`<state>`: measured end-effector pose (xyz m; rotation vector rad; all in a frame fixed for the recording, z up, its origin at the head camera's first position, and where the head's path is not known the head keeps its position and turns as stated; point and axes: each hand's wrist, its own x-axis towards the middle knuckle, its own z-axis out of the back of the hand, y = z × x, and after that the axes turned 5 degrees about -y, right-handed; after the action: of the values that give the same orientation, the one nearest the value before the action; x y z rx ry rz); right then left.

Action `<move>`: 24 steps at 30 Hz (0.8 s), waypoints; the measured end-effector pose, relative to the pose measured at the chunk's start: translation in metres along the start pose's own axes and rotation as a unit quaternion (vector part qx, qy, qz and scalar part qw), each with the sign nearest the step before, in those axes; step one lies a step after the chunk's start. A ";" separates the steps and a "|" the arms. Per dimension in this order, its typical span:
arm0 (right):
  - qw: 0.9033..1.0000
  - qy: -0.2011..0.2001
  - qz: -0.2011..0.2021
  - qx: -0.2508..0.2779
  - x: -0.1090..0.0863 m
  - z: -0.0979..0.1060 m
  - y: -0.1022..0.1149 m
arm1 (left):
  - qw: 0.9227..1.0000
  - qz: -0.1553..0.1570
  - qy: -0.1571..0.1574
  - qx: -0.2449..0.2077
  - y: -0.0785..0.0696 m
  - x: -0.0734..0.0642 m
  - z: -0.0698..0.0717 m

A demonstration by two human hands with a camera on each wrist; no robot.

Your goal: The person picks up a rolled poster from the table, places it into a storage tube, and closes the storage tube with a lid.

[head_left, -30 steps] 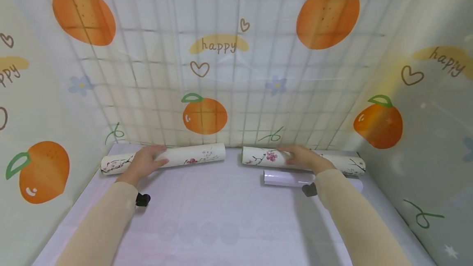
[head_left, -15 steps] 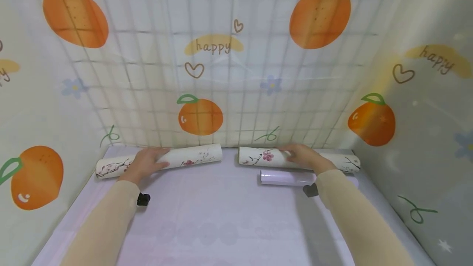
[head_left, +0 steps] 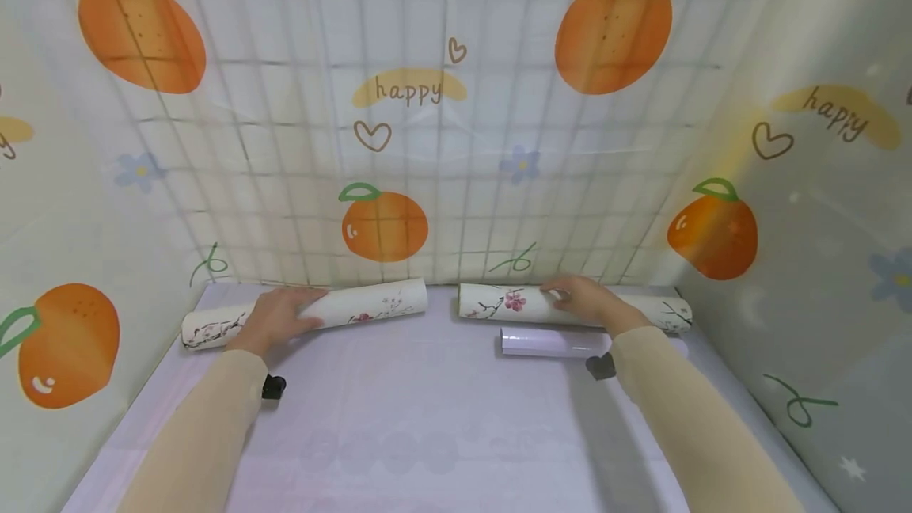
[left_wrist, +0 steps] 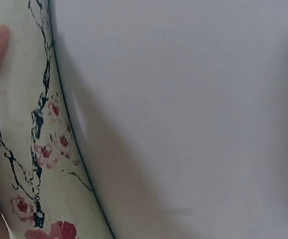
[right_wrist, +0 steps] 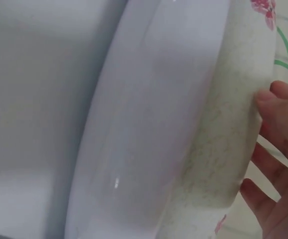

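Note:
Two rolls of white wallpaper printed with plum blossoms lie along the back of the table in the head view. My left hand (head_left: 274, 319) grips the left wallpaper roll (head_left: 374, 303) near its middle, thumb on the near side and fingers over the top; the thumb tip shows against the roll in the left wrist view. On the right wallpaper roll (head_left: 493, 305), my right hand (head_left: 587, 303) holds the middle, with thumb on top and fingertips at the far side (right_wrist: 228, 124). A shorter, glossy lilac roll (head_left: 545, 343) lies just in front of it, partly behind the right wrist.
A lilac-covered table (head_left: 399, 402) stretches toward me. Curtains with orange prints (head_left: 402, 149) stand at the back and both sides, close behind the rolls. A black wrist device (head_left: 274, 386) sits under the left sleeve.
The head view has shifted slightly to the right. The left roll's outer end sits a little nearer to me. Both hands stay on their rolls.

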<state>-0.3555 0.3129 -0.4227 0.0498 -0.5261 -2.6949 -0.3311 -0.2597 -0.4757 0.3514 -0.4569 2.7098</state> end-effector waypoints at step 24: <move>0.998 -0.025 0.039 -0.029 -0.023 0.021 0.019 | 0.997 0.057 0.043 -0.020 -0.008 -0.017 0.003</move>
<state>-0.3298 0.3125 -0.3970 -0.0525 -0.4539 -2.6387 -0.3118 -0.2594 -0.4757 0.2028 -0.5193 2.8087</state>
